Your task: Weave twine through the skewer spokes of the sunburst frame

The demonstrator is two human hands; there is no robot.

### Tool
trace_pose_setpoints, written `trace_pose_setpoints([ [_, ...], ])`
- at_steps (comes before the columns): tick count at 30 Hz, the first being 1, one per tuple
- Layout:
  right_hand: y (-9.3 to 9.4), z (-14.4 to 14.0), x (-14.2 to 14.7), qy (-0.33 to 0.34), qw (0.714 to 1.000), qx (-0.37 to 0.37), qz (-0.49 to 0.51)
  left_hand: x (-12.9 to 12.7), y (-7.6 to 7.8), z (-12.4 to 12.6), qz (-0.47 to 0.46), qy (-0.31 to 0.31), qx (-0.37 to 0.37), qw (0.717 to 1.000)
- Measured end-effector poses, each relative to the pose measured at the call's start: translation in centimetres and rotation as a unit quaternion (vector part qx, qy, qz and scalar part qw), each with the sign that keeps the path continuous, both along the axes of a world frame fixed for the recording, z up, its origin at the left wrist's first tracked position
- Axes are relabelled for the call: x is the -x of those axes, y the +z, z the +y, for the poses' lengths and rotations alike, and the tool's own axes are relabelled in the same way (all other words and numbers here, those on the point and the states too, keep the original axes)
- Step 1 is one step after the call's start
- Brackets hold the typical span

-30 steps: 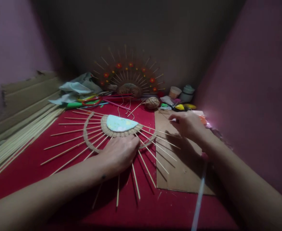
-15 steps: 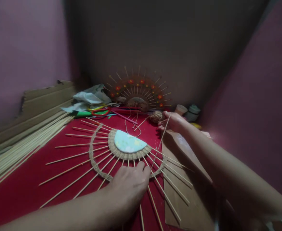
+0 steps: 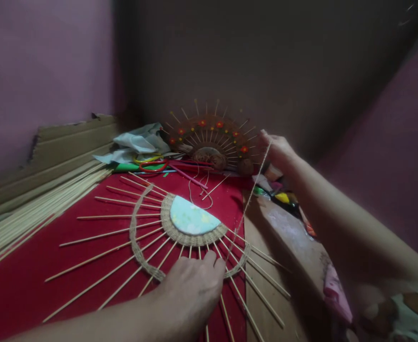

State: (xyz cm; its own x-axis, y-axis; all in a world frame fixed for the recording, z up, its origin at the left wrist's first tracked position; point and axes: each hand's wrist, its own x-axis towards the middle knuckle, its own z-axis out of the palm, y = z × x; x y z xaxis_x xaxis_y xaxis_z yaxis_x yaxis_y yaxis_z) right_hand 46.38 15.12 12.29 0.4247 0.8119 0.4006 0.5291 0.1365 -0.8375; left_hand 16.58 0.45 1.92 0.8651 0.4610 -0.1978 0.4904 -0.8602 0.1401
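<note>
A half-round craft piece (image 3: 190, 219) lies on the red cloth (image 3: 34, 270): a pale blue centre, a woven twine rim, thin wooden sticks (image 3: 98, 233) fanning out, and an outer twine arc (image 3: 136, 237). My left hand (image 3: 194, 284) presses flat on the sticks at its near edge. My right hand (image 3: 278, 149) is raised at the back right, pinching a taut strand of twine (image 3: 248, 199) that runs down to the arc beside my left fingers.
A finished sunburst piece with red flowers (image 3: 212, 137) leans on the back wall. Scissors with red handles (image 3: 153, 165), crumpled cloth (image 3: 137, 142) and small items (image 3: 283, 197) lie behind. A bundle of long sticks (image 3: 34, 209) and cardboard (image 3: 69, 142) sit left; brown cardboard (image 3: 276, 256) lies right.
My right hand has lifted from the cardboard up and back, drawing the twine strand tight. My left hand stays pressed on the sticks. The view has shifted nearer and left.
</note>
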Motion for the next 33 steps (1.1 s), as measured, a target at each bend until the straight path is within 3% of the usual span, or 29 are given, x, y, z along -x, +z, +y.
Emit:
trace_pose_setpoints([
  [3,2.3,0.4,-0.4,-0.015,0.996,-0.070,-0.045,0.0,-0.3,0.1,-0.005,0.004,0.003,1.000],
  [6,4.1,0.6,-0.6,-0.078,0.978,-0.175,-0.088,0.0,0.2,0.2,0.004,-0.003,0.021,1.000],
  [8,4.6,0.2,-0.5,-0.099,0.969,-0.191,-0.120,0.0,0.6,0.2,0.003,-0.004,0.028,1.000],
  [10,4.2,-0.6,-0.2,-0.078,0.977,-0.125,-0.151,0.1,0.8,0.2,-0.001,0.003,0.026,1.000],
  [12,3.3,-1.7,0.2,-0.036,0.982,0.010,-0.183,0.2,0.9,0.1,-0.007,0.004,0.016,1.000],
  [13,2.9,-2.4,0.4,-0.022,0.972,0.095,-0.212,0.2,0.9,0.1,-0.007,0.001,0.011,1.000],
  [15,2.3,-3.7,1.0,-0.041,0.924,0.219,-0.311,0.2,0.9,0.1,-0.006,-0.006,0.002,1.000],
  [17,2.2,-5.3,1.8,-0.102,0.868,0.254,-0.414,0.2,0.9,0.2,-0.011,-0.013,-0.005,1.000],
  [20,1.9,-8.9,3.9,-0.163,0.864,0.179,-0.441,0.3,0.7,0.4,-0.031,-0.015,-0.018,0.999],
  [21,1.5,-10.5,4.9,-0.141,0.884,0.138,-0.423,0.2,0.5,0.5,-0.040,-0.008,-0.021,0.999],
  [23,0.0,-14.0,7.2,0.037,0.922,0.151,-0.353,0.1,0.3,0.6,-0.059,0.015,-0.022,0.998],
  [25,-2.3,-17.3,9.5,0.187,0.917,0.172,-0.308,0.0,0.2,0.8,-0.076,0.034,-0.015,0.996],
  [26,-3.6,-18.7,10.5,0.215,0.912,0.159,-0.309,0.0,0.2,0.8,-0.081,0.037,-0.010,0.996],
  [28,-6.3,-20.5,11.7,0.235,0.904,0.155,-0.323,-0.1,0.2,0.9,-0.080,0.039,-0.004,0.996],
  [30,-8.5,-21.1,12.1,0.213,0.906,0.145,-0.335,-0.2,0.2,1.0,-0.078,0.043,-0.005,0.996],
  [33,-10.0,-21.0,11.9,0.168,0.917,0.120,-0.342,-0.2,0.0,1.1,-0.090,0.038,-0.011,0.995],
])
